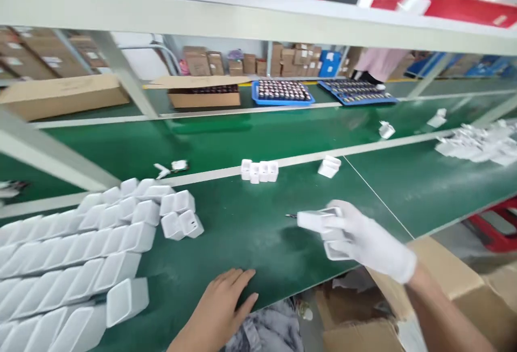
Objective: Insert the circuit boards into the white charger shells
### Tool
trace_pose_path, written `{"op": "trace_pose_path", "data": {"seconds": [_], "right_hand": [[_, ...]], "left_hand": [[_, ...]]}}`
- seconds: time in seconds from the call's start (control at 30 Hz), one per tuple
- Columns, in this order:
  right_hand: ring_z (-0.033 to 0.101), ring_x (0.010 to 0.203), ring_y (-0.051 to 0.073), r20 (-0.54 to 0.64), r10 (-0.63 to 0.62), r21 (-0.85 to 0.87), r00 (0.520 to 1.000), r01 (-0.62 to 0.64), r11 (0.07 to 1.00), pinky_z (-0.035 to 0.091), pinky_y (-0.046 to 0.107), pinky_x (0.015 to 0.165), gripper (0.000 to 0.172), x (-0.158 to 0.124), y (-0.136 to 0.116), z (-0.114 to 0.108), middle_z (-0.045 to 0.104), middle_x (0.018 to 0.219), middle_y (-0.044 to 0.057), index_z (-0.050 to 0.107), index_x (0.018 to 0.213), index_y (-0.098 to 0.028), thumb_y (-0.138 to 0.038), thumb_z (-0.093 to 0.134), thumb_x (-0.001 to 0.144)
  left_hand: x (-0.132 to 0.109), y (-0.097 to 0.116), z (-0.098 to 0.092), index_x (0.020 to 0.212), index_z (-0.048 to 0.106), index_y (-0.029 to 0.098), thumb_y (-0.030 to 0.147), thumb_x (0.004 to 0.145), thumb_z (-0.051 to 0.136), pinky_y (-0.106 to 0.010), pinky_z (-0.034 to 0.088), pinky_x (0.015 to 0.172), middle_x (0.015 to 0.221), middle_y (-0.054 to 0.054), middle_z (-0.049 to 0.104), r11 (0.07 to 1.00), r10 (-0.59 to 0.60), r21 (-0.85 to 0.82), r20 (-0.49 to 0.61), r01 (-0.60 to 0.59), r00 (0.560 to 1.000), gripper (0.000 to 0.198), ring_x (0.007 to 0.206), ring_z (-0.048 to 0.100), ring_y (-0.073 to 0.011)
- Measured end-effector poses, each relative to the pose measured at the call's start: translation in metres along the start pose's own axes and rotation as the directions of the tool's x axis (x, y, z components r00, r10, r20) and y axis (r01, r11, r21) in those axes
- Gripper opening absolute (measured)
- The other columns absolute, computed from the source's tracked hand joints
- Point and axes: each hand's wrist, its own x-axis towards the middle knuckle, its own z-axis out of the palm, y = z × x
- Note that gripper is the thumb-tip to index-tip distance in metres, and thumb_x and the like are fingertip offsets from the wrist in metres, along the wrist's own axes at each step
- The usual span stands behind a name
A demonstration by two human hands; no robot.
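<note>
White casings (pixel 313 221) are filling our right hand (pixel 355 230), grip closed, above the counter (pixel 238 233) as we are apparently gathering them, our left hand (pixel 222 301) resting open and empty, the next move likely calling for steadiness.

a hand could pass over the bare middle of the tabletop (pixel 242 228), between the packed rows of white housings (pixel 81 252) and the gloved right hand (pixel 349 230) with its held housings (pixel 315 221). the left hand (pixel 222 301) blocks part of the near edge. ahead, a short row of housings (pixel 259 171) and a pair (pixel 329 166) stand well apart, leaving a gap. heaped white parts (pixel 484 144) obstruct the far right; the shelf beam (pixel 242 15) limits height, and a slanted post (pixel 125 77) obstructs the far left.
</note>
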Motion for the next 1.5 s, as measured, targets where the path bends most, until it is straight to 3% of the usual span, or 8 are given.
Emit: {"op": "trace_pose_path", "data": {"seconds": [0.23, 0.53, 0.7, 0.87, 1.03, 1.2, 1.37, 1.5], "right_hand": [[0.067, 0.09, 0.026, 0.236, -0.303, -0.234, 0.923, 0.356, 0.905, 0.051, 0.034, 0.078, 0.045, 0.159, -0.168, 0.055, 0.061, 0.114, 0.011, 0.064, 0.116, -0.02, -0.02, 0.067, 0.072], [0.067, 0.097, 0.028, 0.402, -0.457, -0.2, 0.793, 0.563, 0.802, 0.052, 0.036, 0.08, 0.067, 0.218, -0.273, 0.089, 0.06, 0.127, 0.009, 0.055, 0.137, -0.032, -0.028, 0.071, 0.073], [0.064, 0.112, 0.025, 0.418, -0.485, -0.086, 0.768, 0.565, 0.821, 0.051, 0.033, 0.093, 0.067, 0.229, -0.272, 0.07, 0.059, 0.136, 0.002, 0.047, 0.144, -0.035, -0.03, 0.069, 0.08], [0.052, 0.131, 0.028, 0.23, -0.373, -0.115, 0.899, 0.405, 0.907, 0.04, 0.045, 0.11, 0.048, 0.272, -0.253, 0.047, 0.054, 0.144, 0.007, 0.041, 0.149, -0.028, -0.035, 0.037, 0.101], [0.042, 0.137, 0.031, 0.147, -0.312, -0.185, 0.939, 0.336, 0.924, 0.033, 0.056, 0.113, 0.048, 0.332, -0.257, 0.075, 0.042, 0.15, 0.014, 0.045, 0.143, -0.02, -0.031, 0.053, 0.098], [0.059, 0.115, 0.025, 0.242, -0.302, -0.126, 0.922, 0.339, 0.932, 0.051, 0.048, 0.097, 0.037, 0.362, -0.261, 0.09, 0.056, 0.132, 0.01, 0.056, 0.128, -0.019, -0.034, 0.061, 0.095], [0.061, 0.11, 0.024, 0.133, -0.281, 0.169, 0.951, 0.257, 0.951, 0.053, 0.046, 0.092, 0.038, 0.357, -0.243, 0.068, 0.059, 0.127, 0.01, 0.055, 0.128, -0.017, -0.035, 0.061, 0.094], [0.067, 0.101, 0.022, 0.037, -0.31, 0.592, 0.95, 0.229, 0.773, 0.055, 0.041, 0.091, 0.054, 0.312, -0.207, 0.057, 0.063, 0.113, 0.007, 0.047, 0.137, -0.02, -0.04, 0.061, 0.089]], "left_hand": [[-0.053, -0.046, -0.008, 0.124, 0.064, 0.027, 0.037, 0.096, 0.048, -0.041, 0.061, 0.087, 0.117, -0.007, 0.072, 0.995, -0.09, 0.024, -0.292, 0.101, 0.952, 0.034, 0.107, 0.069, -0.0284], [-0.056, -0.077, -0.035, 0.123, 0.064, 0.024, 0.028, 0.093, 0.051, -0.044, 0.06, 0.091, 0.122, -0.008, 0.068, 0.996, -0.085, -0.019, -0.411, 0.085, 0.908, 0.033, 0.113, 0.065, -0.0296], [-0.044, -0.089, -0.027, 0.127, 0.061, 0.025, 0.031, 0.089, 0.057, -0.045, 0.058, 0.094, 0.13, -0.009, 0.064, 1.0, -0.025, -0.022, -0.455, 0.017, 0.89, 0.038, 0.12, 0.06, -0.0325], [-0.036, -0.089, -0.023, 0.125, 0.061, 0.027, 0.037, 0.09, 0.058, -0.042, 0.059, 0.089, 0.127, -0.007, 0.066, 0.999, -0.002, -0.047, -0.462, -0.022, 0.887, 0.037, 0.117, 0.062, -0.031], [-0.025, -0.081, -0.03, 0.127, 0.059, 0.024, 0.031, 0.09, 0.056, -0.04, 0.057, 0.09, 0.126, -0.009, 0.065, 1.0, 0.022, 0.023, -0.546, -0.011, 0.837, 0.038, 0.115, 0.062, -0.029], [0.0, -0.074, -0.039, 0.133, 0.056, 0.02, 0.024, 0.093, 0.048, -0.053, 0.05, 0.097, 0.13, -0.011, 0.062, 0.971, -0.096, 0.099, -0.665, 0.216, 0.74, 0.04, 0.119, 0.056, -0.0345], [0.03, -0.071, -0.049, 0.125, 0.063, 0.018, 0.017, 0.086, 0.058, -0.058, 0.047, 0.097, 0.128, -0.014, 0.061, 0.916, -0.142, 0.187, -0.676, 0.354, 0.723, 0.039, 0.121, 0.054, -0.0386], [0.047, -0.068, -0.06, 0.11, 0.07, 0.015, 0.008, 0.084, 0.055, -0.057, 0.045, 0.096, 0.12, -0.016, 0.062, 0.895, -0.176, 0.19, -0.681, 0.404, 0.71, 0.031, 0.118, 0.052, -0.0376]]}}
